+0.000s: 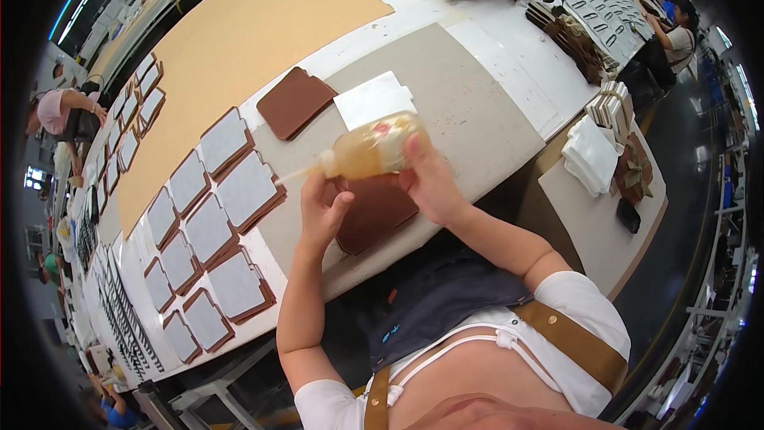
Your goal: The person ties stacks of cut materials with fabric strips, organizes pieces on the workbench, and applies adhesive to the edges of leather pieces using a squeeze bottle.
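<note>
A clear plastic squeeze bottle (368,151) with amber liquid and a printed label lies tilted in the air, slightly blurred, its thin nozzle pointing left. My right hand (430,179) is wrapped round its base end. At the neck, my left hand (325,205) has its fingers closed against the bottle's underside. Below both hands a brown leather-like panel (376,219) rests on the grey board (469,103), partly hidden. Just beyond the bottle is a stack of white notched pieces (370,99), with another brown stack (294,103) to its left.
Brown panels topped with grey sheets (211,227) stand in rows at left. A tan sheet (263,16) covers the far table. On a lower side board (613,231) at right are white cloths (590,155) and brown scraps. Other people work at both sides.
</note>
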Demonstrator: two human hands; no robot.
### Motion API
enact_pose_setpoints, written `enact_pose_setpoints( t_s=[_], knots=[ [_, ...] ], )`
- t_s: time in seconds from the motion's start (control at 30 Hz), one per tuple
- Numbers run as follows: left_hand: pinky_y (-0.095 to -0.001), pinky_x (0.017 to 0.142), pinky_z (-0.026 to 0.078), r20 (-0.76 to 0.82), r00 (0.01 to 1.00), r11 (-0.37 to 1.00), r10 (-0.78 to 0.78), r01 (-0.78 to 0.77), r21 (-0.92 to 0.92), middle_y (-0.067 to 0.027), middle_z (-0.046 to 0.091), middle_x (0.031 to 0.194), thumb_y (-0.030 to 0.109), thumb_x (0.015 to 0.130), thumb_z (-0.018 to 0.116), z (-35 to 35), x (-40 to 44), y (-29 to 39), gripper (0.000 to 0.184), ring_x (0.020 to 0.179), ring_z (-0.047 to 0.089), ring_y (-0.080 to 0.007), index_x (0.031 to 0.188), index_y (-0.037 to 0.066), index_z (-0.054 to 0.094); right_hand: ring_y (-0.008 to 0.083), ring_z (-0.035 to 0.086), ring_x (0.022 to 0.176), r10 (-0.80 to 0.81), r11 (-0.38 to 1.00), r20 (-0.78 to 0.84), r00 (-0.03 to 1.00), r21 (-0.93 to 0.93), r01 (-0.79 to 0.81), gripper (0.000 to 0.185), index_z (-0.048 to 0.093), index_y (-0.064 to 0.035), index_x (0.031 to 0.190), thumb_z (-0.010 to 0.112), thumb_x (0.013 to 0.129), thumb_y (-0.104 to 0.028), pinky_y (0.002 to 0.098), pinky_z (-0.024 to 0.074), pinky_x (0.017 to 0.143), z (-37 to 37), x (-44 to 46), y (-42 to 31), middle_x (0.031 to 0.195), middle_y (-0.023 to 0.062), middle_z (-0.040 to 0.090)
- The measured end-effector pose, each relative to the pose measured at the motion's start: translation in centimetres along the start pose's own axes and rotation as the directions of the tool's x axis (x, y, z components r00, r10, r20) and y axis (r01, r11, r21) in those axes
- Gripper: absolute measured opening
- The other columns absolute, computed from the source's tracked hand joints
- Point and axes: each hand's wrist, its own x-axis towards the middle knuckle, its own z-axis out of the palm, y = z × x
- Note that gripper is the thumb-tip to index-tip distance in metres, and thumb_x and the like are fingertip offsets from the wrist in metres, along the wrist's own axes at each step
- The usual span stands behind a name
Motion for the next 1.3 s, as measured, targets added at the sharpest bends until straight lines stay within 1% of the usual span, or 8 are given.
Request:
enact_pose_setpoints(
  t_s=[0.1, 0.23, 0.33, 0.4, 0.57, 0.7, 0.93, 1.3],
  knots=[
    [-0.0325, 0.095, 0.042, -0.128, 0.986, 0.971, -0.105, 0.074, -0.227, -0.0091, 0.055, 0.112, 0.047, 0.081, 0.069, 0.5, -0.3, 1.2, 0.067, 0.109, 0.053, -0.0186, 0.117, -0.006, 0.054, 0.0194, 0.048, 0.119, -0.009, 0.972, 0.118, 0.993, -0.231, 0.037, 0.055, 0.024, -0.0181, 0.142, 0.046, 0.097, -0.042, 0.0375, 0.0513, 0.091, 1.0, -0.5, 1.2, 0.132, 0.0088, 0.042],
    [-0.0333, 0.093, 0.042, -0.201, 0.972, 0.956, -0.122, 0.061, -0.288, -0.0103, 0.055, 0.113, 0.032, 0.079, 0.072, 0.7, 0.1, 3.5, 0.055, 0.107, 0.053, -0.0219, 0.117, -0.004, 0.054, 0.0193, 0.053, 0.113, 0.144, 0.99, 0.168, 0.975, -0.025, -0.142, 0.055, 0.03, -0.0121, 0.138, 0.055, 0.095, -0.035, 0.0363, 0.0534, 0.088, 1.3, -0.4, 0.1, 0.125, 0.0086, 0.048],
    [-0.0333, 0.087, 0.043, 0.011, 0.971, 0.954, 0.24, -0.238, 0.182, -0.0121, 0.055, 0.109, 0.021, 0.074, 0.073, -0.4, 0.7, 3.1, 0.055, 0.1, 0.053, -0.024, 0.121, -0.001, 0.053, 0.0181, 0.056, 0.106, 0.303, 0.928, 0.173, 0.937, 0.172, -0.332, 0.054, 0.035, -0.0085, 0.134, 0.061, 0.092, -0.031, 0.0363, 0.0542, 0.086, 0.2, -0.3, 0.0, 0.119, 0.0075, 0.052],
    [-0.0326, 0.082, 0.043, 0.029, 0.963, 0.947, 0.268, -0.269, 0.174, -0.0126, 0.055, 0.106, 0.021, 0.071, 0.076, -0.1, 1.0, 2.8, 0.059, 0.095, 0.052, -0.0235, 0.122, 0.002, 0.054, 0.0172, 0.058, 0.101, 0.327, 0.93, 0.105, 0.939, 0.142, -0.339, 0.053, 0.038, -0.0073, 0.132, 0.064, 0.09, -0.029, 0.0362, 0.0545, 0.086, -0.5, -0.2, 0.4, 0.116, 0.0066, 0.054],
    [-0.0312, 0.08, 0.044, -0.05, 0.997, 0.998, 0.055, -0.054, 0.03, -0.0107, 0.056, 0.106, 0.02, 0.074, 0.075, 0.9, 1.1, 3.3, 0.051, 0.093, 0.054, -0.0211, 0.119, 0.003, 0.057, 0.0155, 0.058, 0.101, 0.022, 0.999, -0.077, 0.997, 0.032, -0.02, 0.054, 0.038, -0.0091, 0.133, 0.064, 0.09, -0.028, 0.0352, 0.0546, 0.085, -1.4, -0.4, -0.5, 0.115, 0.0062, 0.054],
    [-0.0297, 0.076, 0.044, -0.172, 0.982, 0.939, 0.083, -0.019, 0.344, -0.0082, 0.059, 0.098, 0.005, 0.083, 0.065, -0.3, 1.4, 2.5, 0.017, 0.085, 0.056, -0.0203, 0.1, 0.002, 0.065, 0.0165, 0.058, 0.103, -0.285, 0.955, -0.151, 0.946, -0.124, 0.268, 0.054, 0.037, -0.0103, 0.134, 0.065, 0.09, -0.024, 0.0353, 0.0542, 0.085, -3.0, 0.2, -3.7, 0.115, 0.0064, 0.054],
    [-0.0317, 0.075, 0.04, -0.344, 0.92, 0.897, 0.186, -0.016, 0.442, -0.0074, 0.06, 0.083, 0.009, 0.085, 0.065, -2.7, 1.6, 0.1, 0.018, 0.079, 0.054, -0.0223, 0.072, 0.002, 0.055, 0.0178, 0.058, 0.104, -0.35, 0.912, -0.232, 0.908, -0.304, 0.274, 0.055, 0.037, -0.0091, 0.133, 0.067, 0.088, -0.02, 0.0346, 0.0517, 0.087, -6.0, -0.3, -6.2, 0.113, 0.007, 0.055],
    [-0.0312, 0.075, 0.042, -0.319, 0.929, 0.845, 0.185, 0.016, 0.534, -0.0063, 0.062, 0.079, 0.011, 0.087, 0.063, -3.5, 1.6, -0.3, 0.017, 0.079, 0.055, -0.021, 0.074, 0.002, 0.057, 0.0161, 0.054, 0.104, -0.357, 0.819, -0.179, 0.917, -0.532, 0.215, 0.057, 0.041, -0.0079, 0.124, 0.074, 0.081, -0.026, 0.034, 0.0515, 0.083, -7.6, -0.9, -4.7, 0.112, 0.0054, 0.051]
  ],
)
